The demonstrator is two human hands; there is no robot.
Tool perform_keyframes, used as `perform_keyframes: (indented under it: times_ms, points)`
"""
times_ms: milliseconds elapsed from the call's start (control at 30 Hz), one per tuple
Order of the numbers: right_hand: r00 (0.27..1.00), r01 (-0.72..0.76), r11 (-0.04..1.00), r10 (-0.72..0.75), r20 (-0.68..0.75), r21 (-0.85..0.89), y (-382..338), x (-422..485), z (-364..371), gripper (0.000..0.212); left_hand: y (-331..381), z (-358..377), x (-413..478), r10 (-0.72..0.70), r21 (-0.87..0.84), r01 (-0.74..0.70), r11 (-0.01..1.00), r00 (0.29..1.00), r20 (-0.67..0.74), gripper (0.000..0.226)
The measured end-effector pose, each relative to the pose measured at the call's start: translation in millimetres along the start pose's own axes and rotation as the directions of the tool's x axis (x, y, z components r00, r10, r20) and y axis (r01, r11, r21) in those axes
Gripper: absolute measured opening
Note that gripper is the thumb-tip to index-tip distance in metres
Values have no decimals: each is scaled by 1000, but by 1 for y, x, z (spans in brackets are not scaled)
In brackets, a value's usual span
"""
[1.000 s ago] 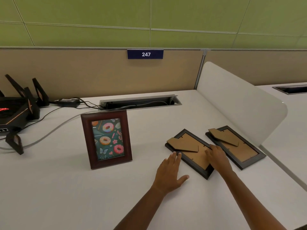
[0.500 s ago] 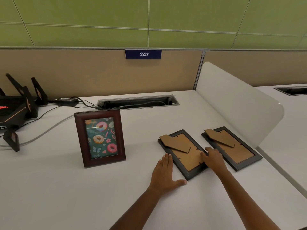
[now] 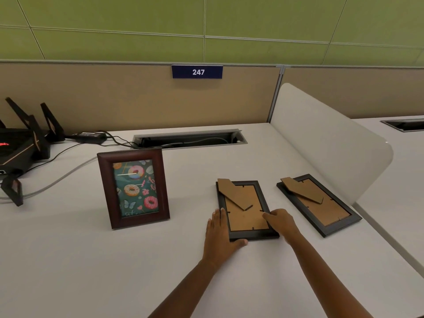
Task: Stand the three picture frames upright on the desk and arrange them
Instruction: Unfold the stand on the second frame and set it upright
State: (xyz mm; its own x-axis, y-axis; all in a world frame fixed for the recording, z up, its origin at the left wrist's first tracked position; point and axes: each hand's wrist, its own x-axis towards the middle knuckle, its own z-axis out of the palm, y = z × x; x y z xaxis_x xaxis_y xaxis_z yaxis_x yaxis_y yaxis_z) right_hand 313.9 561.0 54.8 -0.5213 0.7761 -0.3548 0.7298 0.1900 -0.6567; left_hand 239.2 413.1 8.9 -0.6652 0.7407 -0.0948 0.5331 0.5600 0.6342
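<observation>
A dark red picture frame (image 3: 133, 189) with a doughnut picture stands upright on the white desk (image 3: 91, 260), left of centre. A black frame (image 3: 245, 203) lies face down in the middle, cardboard back and stand up. My left hand (image 3: 219, 237) presses along its left edge with the thumb at the near corner. My right hand (image 3: 283, 222) grips its right edge, fingers on the backing. A second black frame (image 3: 321, 205) lies face down to the right, untouched.
A black router (image 3: 20, 148) with antennas, a power adapter (image 3: 89, 136) and cables sit at the back left. An open cable tray (image 3: 190, 140) runs along the back. A white divider panel (image 3: 328, 143) bounds the desk on the right.
The middle black frame has turned from a slant to nearly square with me and slid nearer. My left hand has closed in on its left edge; my right hand stays on its right edge.
</observation>
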Motion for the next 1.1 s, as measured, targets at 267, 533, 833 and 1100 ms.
perform_keyframes:
  times_ms: [267, 533, 833, 1100]
  points:
    - [989, -144, 952, 129, 72, 269, -6, 4, -3, 14, -1, -2, -1, -52, -280, 39, 959, 998, -38, 150]
    - [987, -107, 927, 54, 154, 359, -10, 2, -26, 11, 9, -20, -2, -62, -530, 21, 848, 996, -60, 92]
    - [975, 7, 844, -124, 183, 536, -21, 3, -60, 33, 26, -50, 8, 75, -334, -180, 925, 950, -304, 32]
    - [938, 295, 815, -346, 10, 498, -21, 7, -67, 28, 50, -93, 26, 127, -420, -267, 867, 935, -332, 21]
